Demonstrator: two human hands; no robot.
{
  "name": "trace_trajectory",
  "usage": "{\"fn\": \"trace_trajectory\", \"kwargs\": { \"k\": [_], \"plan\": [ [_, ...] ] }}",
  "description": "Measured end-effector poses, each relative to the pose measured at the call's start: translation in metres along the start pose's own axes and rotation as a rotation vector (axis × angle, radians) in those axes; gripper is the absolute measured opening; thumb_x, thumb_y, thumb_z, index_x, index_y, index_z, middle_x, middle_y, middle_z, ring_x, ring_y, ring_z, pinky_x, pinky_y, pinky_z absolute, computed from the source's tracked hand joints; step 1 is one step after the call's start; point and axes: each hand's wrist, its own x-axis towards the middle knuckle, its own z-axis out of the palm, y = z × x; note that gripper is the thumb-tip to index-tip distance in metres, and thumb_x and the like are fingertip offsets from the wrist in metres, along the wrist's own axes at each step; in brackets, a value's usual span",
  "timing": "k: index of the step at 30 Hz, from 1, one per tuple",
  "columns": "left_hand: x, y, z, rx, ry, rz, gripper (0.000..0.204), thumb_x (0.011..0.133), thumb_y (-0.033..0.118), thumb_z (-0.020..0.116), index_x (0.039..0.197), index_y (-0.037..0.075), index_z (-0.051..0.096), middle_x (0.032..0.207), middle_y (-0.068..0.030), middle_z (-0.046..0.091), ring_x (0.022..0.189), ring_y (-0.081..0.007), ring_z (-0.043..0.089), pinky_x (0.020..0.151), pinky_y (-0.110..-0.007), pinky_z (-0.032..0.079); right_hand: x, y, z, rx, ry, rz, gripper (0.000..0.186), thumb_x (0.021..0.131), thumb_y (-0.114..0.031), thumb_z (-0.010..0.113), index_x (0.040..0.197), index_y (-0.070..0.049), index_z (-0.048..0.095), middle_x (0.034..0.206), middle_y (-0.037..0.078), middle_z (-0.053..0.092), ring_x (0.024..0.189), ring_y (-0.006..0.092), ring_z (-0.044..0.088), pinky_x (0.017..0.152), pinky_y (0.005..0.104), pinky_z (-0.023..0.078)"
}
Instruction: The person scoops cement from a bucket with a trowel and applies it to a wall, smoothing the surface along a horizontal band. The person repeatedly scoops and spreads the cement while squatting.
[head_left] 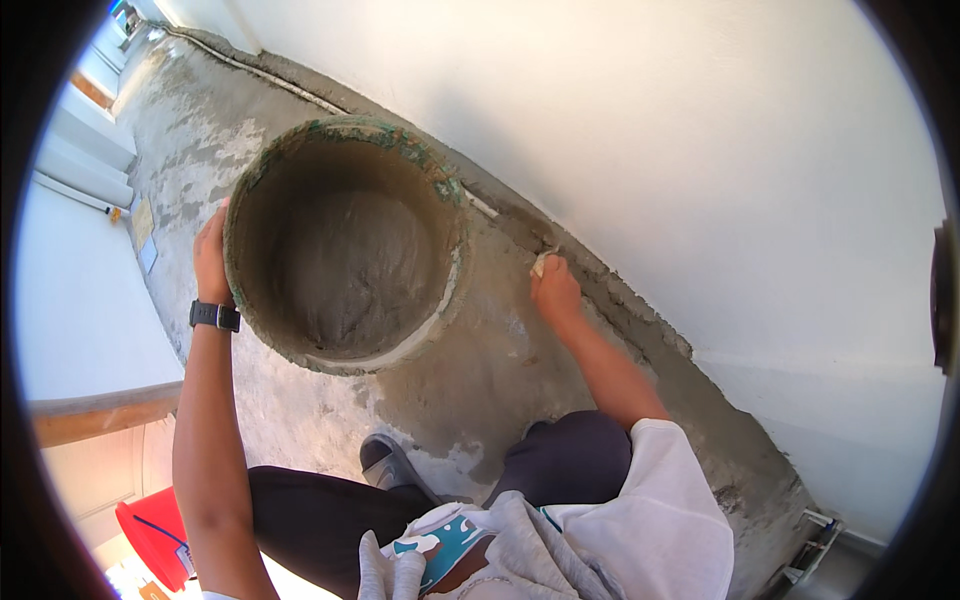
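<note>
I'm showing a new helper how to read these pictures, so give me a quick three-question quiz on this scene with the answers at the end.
1. Multiple choice: what does the left hand hold by its outer side?
A) the red container
B) the large round tub
C) the sandal
2. True or false: the watch is on the left wrist.
3. Short answer: where is the right hand, and is it open or closed?

Key:
1. B
2. True
3. Near the foot of the white wall, closed around a small pale item mostly hidden in the grip.
</note>
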Motion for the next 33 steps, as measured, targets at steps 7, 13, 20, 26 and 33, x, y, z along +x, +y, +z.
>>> {"fn": "trace_trajectory", "kwargs": {
  "k": [7, 13, 20, 26, 33],
  "plan": [
    [-0.002, 0.016, 0.007, 0.113, -0.024, 0.114, 0.033, 0.104, 0.02, 0.049, 0.124, -0.001, 0.066, 0.116, -0.0149, 0.071, 0.103, -0.0223, 0.067, 0.095, -0.032, 0.048, -0.003, 0.002, -0.019, 0.053, -0.044, 0.095, 0.031, 0.09, -0.022, 0.068, 0.109, -0.004, 0.051, 0.104, 0.023, 0.062, 0.094, 0.045, 0.065, 0.075, 0.052, 0.053],
    [-0.003, 0.05, 0.018, -0.329, 0.043, -0.185, 0.038, 0.101, 0.031, 0.06, 0.11, -0.004, 0.071, 0.098, -0.0055, 0.073, 0.088, -0.0124, 0.064, 0.081, -0.027, 0.049, 0.001, -0.045, -0.161, 0.384, 0.095, 0.059, 0.031, 0.089, -0.03, 0.07, 0.101, -0.003, 0.06, 0.088, 0.02, 0.069, 0.082, 0.0418, 0.067, 0.074, 0.0491, 0.052],
    [-0.003, 0.09, 0.032, -0.495, -0.017, -0.309, 0.038, 0.1, 0.033, 0.063, 0.101, -0.003, 0.073, 0.087, -0.0017, 0.071, 0.075, -0.0067, 0.061, 0.071, -0.023, 0.047, 0.031, -0.167, -0.22, 0.008, -0.114, -0.744, 0.027, 0.089, -0.029, 0.071, 0.102, -0.006, 0.063, 0.095, 0.015, 0.068, 0.088, 0.031, 0.068, 0.078, 0.0436, 0.052],
    [-0.007, 0.098, 0.038, -0.472, -0.059, -0.289, 0.04, 0.1, 0.034, 0.063, 0.103, -0.005, 0.073, 0.087, -0.0033, 0.071, 0.077, -0.0079, 0.061, 0.073, -0.024, 0.048, 0.033, -0.259, -0.13, -0.355, -0.261, -0.884, 0.021, 0.08, -0.023, 0.07, 0.092, -0.006, 0.071, 0.096, 0.015, 0.071, 0.092, 0.0314, 0.07, 0.079, 0.0442, 0.054],
    [-0.006, 0.087, 0.035, -0.453, 0.0, -0.279, 0.042, 0.099, 0.035, 0.063, 0.101, -0.006, 0.073, 0.083, -0.0027, 0.071, 0.074, -0.0083, 0.06, 0.071, -0.025, 0.048, 0.024, -0.27, -0.133, -0.281, -0.703, -0.784, 0.026, 0.077, -0.026, 0.07, 0.089, -0.004, 0.076, 0.099, 0.017, 0.073, 0.096, 0.034, 0.071, 0.08, 0.0437, 0.058]
  ]
}}
